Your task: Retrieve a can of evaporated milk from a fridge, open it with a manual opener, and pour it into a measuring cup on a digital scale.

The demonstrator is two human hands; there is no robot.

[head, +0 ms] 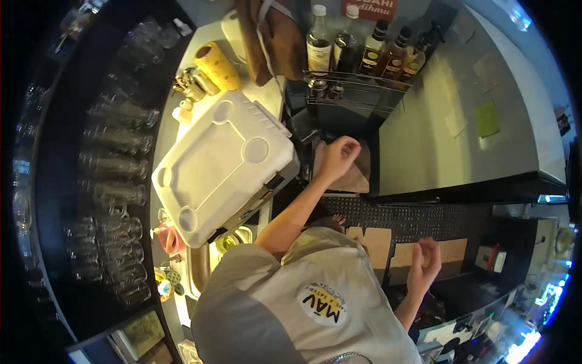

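Note:
Above a brown paper-like sheet point(359, 176) near the floor is my left hand point(338, 158), its fingers curled in and no object visible in it. To its left a large white cooler box point(218, 159) with dark latches rests on the lit counter, lid down. My right hand point(425, 264) is raised on the other side of my body, over the floor area, thumb and fingers apart and nothing held. The light T-shirt on my torso bears a round printed logo.
Glassware point(118, 141) fills dark shelves at the left. Several bottles point(375, 50) stand in a wire rack point(359, 77) ahead. A yellow container point(218, 66) and a brown apron point(277, 41) are beyond the cooler. A tall metal cabinet point(436, 132) stands at the right; cardboard pieces point(377, 241) lie on a perforated mat point(409, 218).

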